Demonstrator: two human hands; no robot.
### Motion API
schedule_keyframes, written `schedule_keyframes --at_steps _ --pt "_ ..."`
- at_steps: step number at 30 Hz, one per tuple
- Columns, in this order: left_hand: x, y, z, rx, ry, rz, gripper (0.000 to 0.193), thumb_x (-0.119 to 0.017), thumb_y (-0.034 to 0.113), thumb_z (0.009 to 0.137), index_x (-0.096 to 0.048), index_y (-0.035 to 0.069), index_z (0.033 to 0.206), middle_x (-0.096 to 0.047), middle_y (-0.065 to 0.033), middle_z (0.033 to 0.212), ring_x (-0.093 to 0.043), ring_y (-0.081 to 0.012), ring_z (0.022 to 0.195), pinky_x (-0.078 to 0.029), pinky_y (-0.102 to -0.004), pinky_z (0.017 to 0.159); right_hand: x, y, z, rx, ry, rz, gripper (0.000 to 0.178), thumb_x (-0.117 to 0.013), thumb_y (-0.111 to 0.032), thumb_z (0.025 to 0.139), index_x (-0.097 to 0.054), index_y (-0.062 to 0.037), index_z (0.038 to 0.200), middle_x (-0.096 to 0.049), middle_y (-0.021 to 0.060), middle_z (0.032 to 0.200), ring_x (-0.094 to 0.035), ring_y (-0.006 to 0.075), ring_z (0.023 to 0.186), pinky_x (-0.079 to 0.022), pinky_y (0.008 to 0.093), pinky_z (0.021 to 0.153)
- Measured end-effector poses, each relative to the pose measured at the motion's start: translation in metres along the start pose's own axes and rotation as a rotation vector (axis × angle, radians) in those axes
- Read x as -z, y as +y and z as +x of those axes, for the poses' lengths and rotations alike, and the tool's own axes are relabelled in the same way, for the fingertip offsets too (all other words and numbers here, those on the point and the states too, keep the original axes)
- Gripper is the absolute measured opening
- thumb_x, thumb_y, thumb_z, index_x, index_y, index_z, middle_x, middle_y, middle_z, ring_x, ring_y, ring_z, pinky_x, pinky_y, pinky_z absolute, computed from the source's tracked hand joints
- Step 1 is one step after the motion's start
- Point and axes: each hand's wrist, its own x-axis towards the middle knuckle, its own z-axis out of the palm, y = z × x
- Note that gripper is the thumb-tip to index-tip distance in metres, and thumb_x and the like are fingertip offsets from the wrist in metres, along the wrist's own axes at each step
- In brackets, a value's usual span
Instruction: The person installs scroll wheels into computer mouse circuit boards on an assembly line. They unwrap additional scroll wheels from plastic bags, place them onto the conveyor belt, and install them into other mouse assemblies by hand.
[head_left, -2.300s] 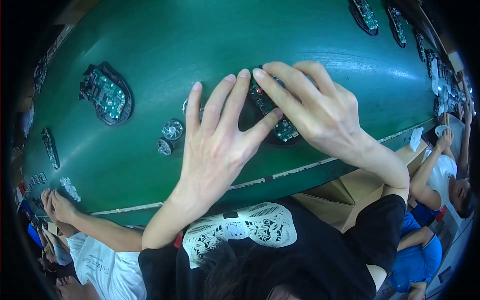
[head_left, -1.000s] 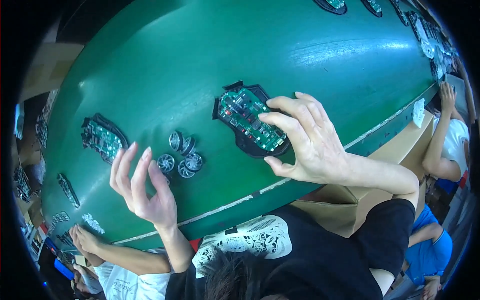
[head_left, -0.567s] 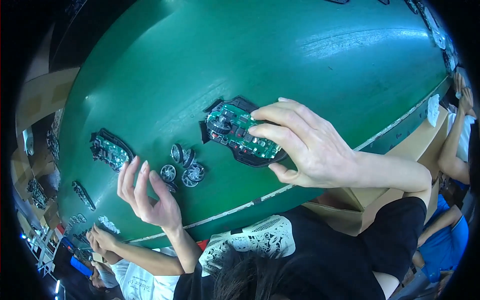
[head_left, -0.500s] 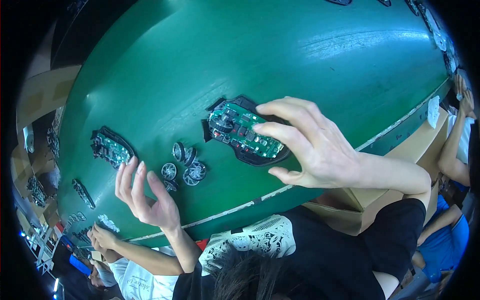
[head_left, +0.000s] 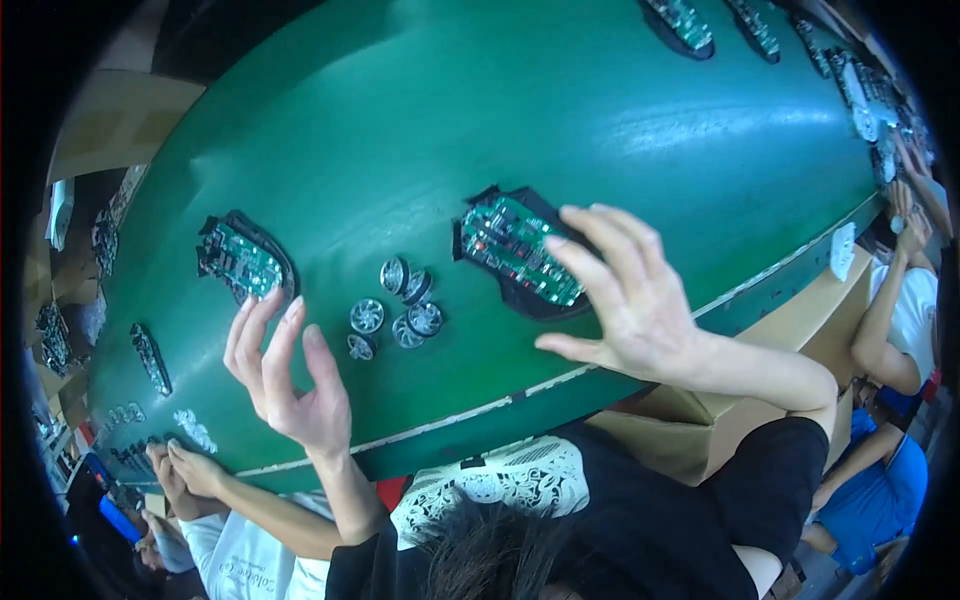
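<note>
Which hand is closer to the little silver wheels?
Left. The left hand is just left of the wheels, with its thumb nearest them. The right hand is farther off to their right, by the green circuit board.

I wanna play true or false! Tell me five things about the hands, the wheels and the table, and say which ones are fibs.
1. The right hand is close to a green circuit board. True.
2. The left hand is squeezed into a tight fist. False: the left hand is open.
3. Small spoked wheels lie between the two hands. True.
4. The table is bright red. False: the table is green.
5. The wheels are stacked in one tall tower. False: the wheels lie in a loose group on the table.
</note>
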Motion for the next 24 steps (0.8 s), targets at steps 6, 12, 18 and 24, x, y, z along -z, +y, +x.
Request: schedule_keyframes --at_steps 6,12,18,24 --pt "0.017 -0.014 -0.003 0.087 -0.023 0.088 0.031 -0.065 -0.002 0.092 -0.069 0.004 0.122 -0.065 -0.0124 0.131 -0.056 -0.0288 0.126 -0.042 -0.0417 0.107 0.006 0.058 0.055 -0.106 0.106 -0.159 0.07 -0.082 -0.035 0.08 -0.053 0.0 0.133 -0.051 0.0222 0.135 -0.051 0.0413 0.122 -0.047 0.0486 0.102" --pt "0.039 -0.034 0.001 0.222 0.013 0.129 0.043 -0.07 0.0 0.088 -0.068 0.012 0.129 -0.062 -0.0129 0.133 -0.054 -0.0316 0.127 -0.041 -0.0432 0.107 0.02 0.099 0.103 -0.073 0.239 -0.354 0.069 -0.079 -0.039 0.084 -0.054 0.0013 0.134 -0.053 0.0208 0.136 -0.049 0.0403 0.124 -0.045 0.0465 0.105" --pt "0.05 -0.052 0.018 0.235 -0.187 0.134 0.058 -0.072 0.016 0.09 -0.054 0.022 0.145 -0.045 -0.0242 0.149 -0.042 -0.0408 0.137 -0.037 -0.0476 0.114 0.03 -0.015 0.061 0.112 -0.034 -0.133 0.047 -0.076 -0.012 0.084 -0.062 -0.01 0.129 -0.058 0.0148 0.128 -0.054 0.0364 0.118 -0.047 0.0447 0.101" --pt "0.035 -0.08 0.031 0.081 -0.237 0.078 0.058 -0.075 0.024 0.089 -0.055 0.023 0.143 -0.041 -0.031 0.15 -0.039 -0.0454 0.14 -0.038 -0.0486 0.115 -0.003 -0.058 0.089 0.14 -0.201 0.043 0.035 -0.072 -0.003 0.083 -0.064 -0.0099 0.116 -0.06 0.0098 0.117 -0.062 0.0306 0.104 -0.056 0.0419 0.082"
